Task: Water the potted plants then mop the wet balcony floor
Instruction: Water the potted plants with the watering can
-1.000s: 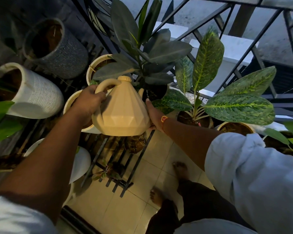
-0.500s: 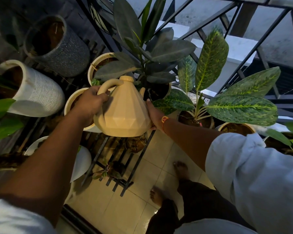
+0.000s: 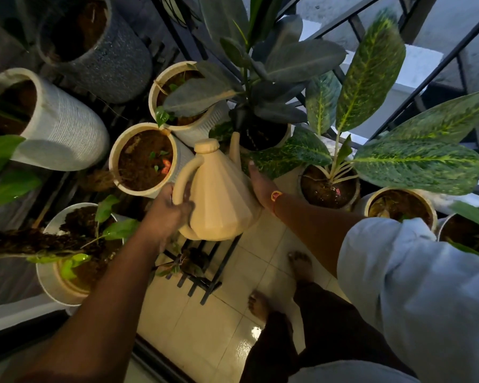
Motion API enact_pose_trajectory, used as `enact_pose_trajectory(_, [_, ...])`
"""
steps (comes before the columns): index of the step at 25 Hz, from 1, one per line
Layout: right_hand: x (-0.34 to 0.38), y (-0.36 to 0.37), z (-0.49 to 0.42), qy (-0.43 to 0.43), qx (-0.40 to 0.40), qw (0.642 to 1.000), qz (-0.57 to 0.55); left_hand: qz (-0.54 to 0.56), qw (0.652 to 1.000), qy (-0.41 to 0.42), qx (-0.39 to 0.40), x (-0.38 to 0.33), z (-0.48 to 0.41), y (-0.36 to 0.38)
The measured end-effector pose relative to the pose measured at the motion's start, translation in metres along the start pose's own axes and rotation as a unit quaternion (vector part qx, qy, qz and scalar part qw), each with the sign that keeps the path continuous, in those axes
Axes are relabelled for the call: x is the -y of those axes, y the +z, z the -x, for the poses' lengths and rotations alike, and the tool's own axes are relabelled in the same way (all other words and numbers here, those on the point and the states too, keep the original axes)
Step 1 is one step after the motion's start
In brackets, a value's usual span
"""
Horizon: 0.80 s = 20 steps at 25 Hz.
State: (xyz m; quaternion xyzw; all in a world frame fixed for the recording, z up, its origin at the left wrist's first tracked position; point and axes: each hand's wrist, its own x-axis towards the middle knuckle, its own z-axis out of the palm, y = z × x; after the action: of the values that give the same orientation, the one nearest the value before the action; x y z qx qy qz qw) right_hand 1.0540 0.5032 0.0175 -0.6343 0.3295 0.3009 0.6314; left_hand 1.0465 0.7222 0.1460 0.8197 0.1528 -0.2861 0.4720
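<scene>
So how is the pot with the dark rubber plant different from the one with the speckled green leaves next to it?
The rubber plant has plain, dark grey-green leaves on a tall stem; the speckled plant has bright green leaves mottled with yellow and pale midribs. The rubber plant's soil is hidden in shadow, while the speckled plant's pot shows bare dark soil. The watering can spout points at the rubber plant's pot, not the speckled one. Both stand by the railing.

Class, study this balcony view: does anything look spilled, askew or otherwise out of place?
Yes. The white pot at lower left has dark soil heaped over its rim, spilling leftward. The tiled floor shows a glossy wet patch near the person's feet. Otherwise the watering can, held by both hands, looks normal.
</scene>
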Motion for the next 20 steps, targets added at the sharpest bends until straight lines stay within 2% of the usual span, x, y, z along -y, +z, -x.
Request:
enact_pose_trajectory(9, [-0.025,0.029,0.005,-0.042,-0.068,0.997,0.005,0.025,0.999,0.026,-0.003,0.048,0.034,-0.008])
enact_pose_trajectory(13, [-0.036,0.052,0.021,-0.054,-0.044,0.998,0.004,0.009,1.0,0.02,0.007,0.063,0.047,-0.033])
enact_pose_trajectory(20, [-0.061,0.115,0.05,-0.008,0.028,0.999,0.03,0.015,1.0,0.001,-0.019,0.1,0.08,-0.08])
